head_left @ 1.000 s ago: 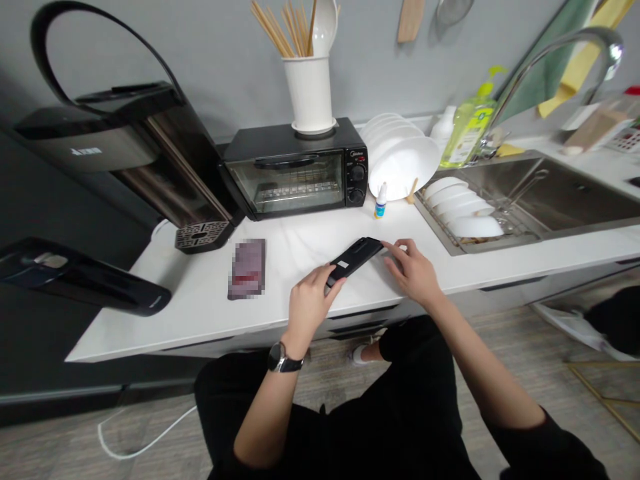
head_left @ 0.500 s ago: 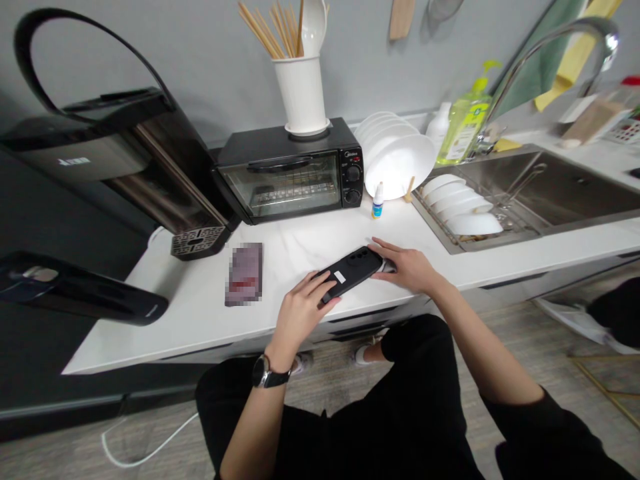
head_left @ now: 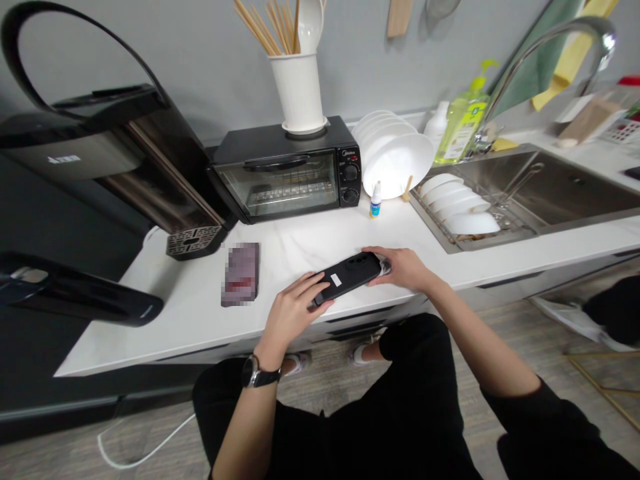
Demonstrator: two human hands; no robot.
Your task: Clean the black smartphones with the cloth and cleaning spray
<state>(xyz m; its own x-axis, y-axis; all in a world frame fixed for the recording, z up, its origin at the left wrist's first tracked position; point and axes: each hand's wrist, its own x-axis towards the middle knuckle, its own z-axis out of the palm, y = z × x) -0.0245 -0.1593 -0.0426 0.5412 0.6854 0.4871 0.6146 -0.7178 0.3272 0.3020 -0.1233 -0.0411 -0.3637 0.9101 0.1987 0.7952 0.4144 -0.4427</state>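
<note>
A black smartphone (head_left: 349,275), its back with the camera lenses and a small white label facing up, is held at the counter's front edge. My left hand (head_left: 296,305) grips its left end, fingers over the back and thumb along the near side. At the other end, my right hand (head_left: 400,268) has thumb and fingers closed around the phone's corner. Something greyish shows between that hand and the phone; I cannot make out what it is. Left of my left hand lies a flat, dark, pixelated object (head_left: 241,274).
A toaster oven (head_left: 290,177) carrying a white utensil holder (head_left: 299,90) stands behind. Right of it are a small dropper bottle (head_left: 375,202), racked white plates (head_left: 397,160) and a sink (head_left: 565,190) with bowls. A black drink machine (head_left: 150,153) and a dark cylindrical object (head_left: 75,290) occupy the left.
My right hand's fingers have drawn in around the phone's right end, and the phone has tilted slightly. The whole view has shifted a little.
</note>
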